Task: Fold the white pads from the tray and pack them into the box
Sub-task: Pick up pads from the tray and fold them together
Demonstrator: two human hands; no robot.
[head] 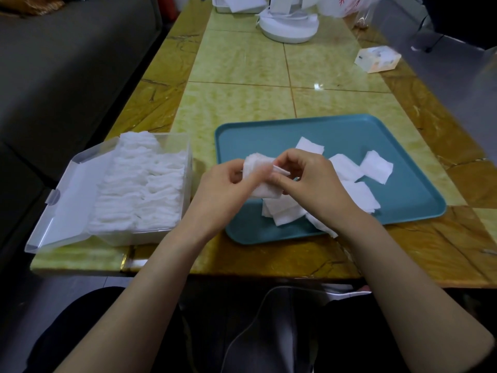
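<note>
Item: one white pad (265, 191), held over the near left part of the teal tray (255, 135). We pinch it from both sides, left hand (226, 187) and right hand (312, 179), with our fingers curled onto it. We judge it very light, soft and limp, easily creased, and best taken by the edges. Loose pads (376, 168) lie on the tray. The clear box (139, 238), just to the left, holds rows of folded pads (145, 184).
</note>
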